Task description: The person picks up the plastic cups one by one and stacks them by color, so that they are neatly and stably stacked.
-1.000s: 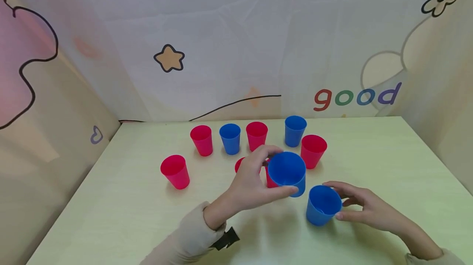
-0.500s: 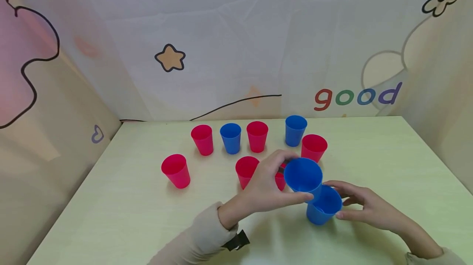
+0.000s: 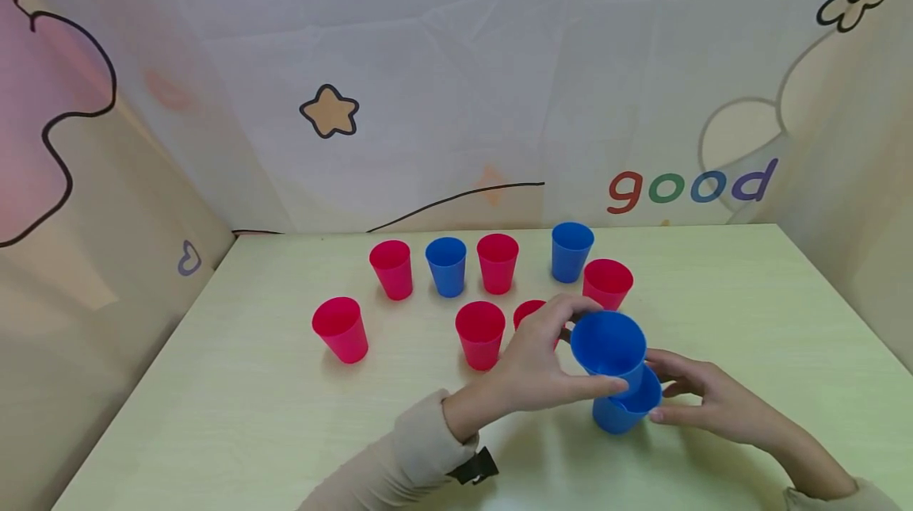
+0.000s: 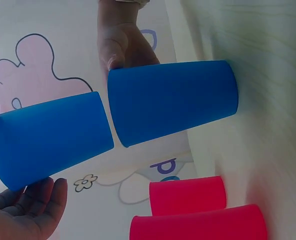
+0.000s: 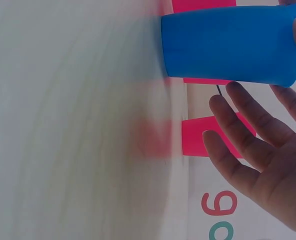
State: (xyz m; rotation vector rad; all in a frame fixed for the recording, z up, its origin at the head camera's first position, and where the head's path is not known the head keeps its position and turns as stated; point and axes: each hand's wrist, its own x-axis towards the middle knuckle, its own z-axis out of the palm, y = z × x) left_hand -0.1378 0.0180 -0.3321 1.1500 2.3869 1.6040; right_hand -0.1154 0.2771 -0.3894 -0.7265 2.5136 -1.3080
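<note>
My left hand (image 3: 531, 372) grips a blue cup (image 3: 609, 345) between thumb and fingers, with its open top up. It hangs over a second blue cup (image 3: 619, 414) that stands on the table, partly hidden by the upper one. A narrow gap shows between the two cups (image 4: 48, 140) in the left wrist view. My right hand (image 3: 720, 400) holds the standing cup near its rim, thumb and index finger at its right side; the other fingers are spread in the right wrist view, where that cup (image 5: 228, 47) stands upright.
Behind are several upright red cups, among them one at left (image 3: 341, 330), one in the middle (image 3: 479, 335) and one at right (image 3: 606, 281). Two blue cups stand in the back row, one left (image 3: 446, 267) and one right (image 3: 571, 252). A printed cloth (image 3: 456, 83) backs the pale table (image 3: 214, 400).
My left hand has carried its blue cup rightward and slightly nearer, from beside the standing blue cup to above it. Red cups behind the hand have come into view. The right hand stays put.
</note>
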